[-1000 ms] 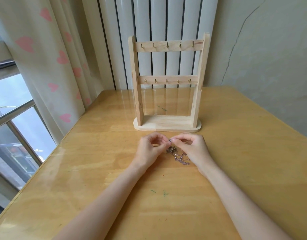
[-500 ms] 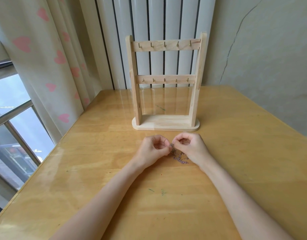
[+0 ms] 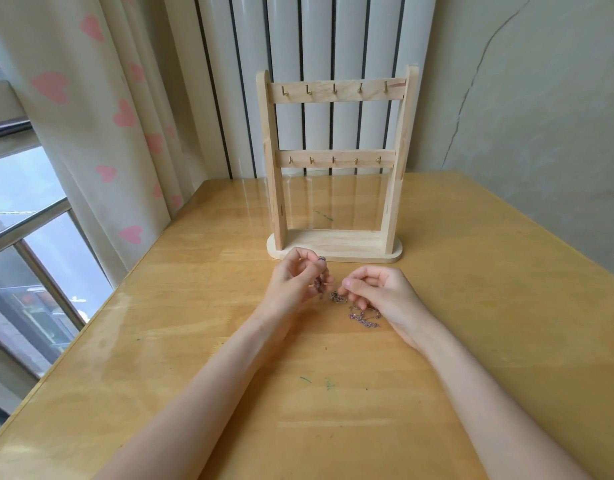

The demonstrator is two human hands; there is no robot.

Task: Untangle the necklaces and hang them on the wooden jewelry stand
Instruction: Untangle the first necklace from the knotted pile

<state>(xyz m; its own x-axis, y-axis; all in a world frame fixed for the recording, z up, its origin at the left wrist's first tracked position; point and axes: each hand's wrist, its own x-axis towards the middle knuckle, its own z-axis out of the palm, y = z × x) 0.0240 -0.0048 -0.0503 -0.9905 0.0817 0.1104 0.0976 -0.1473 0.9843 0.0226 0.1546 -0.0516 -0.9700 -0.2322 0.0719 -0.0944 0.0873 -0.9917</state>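
Both forearms reach forward over the wooden surface (image 3: 506, 306), wrists low, palms turned inward toward each other. The left hand (image 3: 295, 280) has its fingers curled and pinches a short piece of chain between thumb and fingertips, a small ring-like bit showing at its upper fingers. The right hand (image 3: 381, 292) is likewise curled, thumb and forefinger pinching the knotted clump of the necklaces (image 3: 361, 315). The loose purplish chain trails from that clump under the right palm, lying on the surface and running roughly toward the person's right. The wooden jewelry stand (image 3: 335, 168) stands upright just beyond both hands, its hooks bare.
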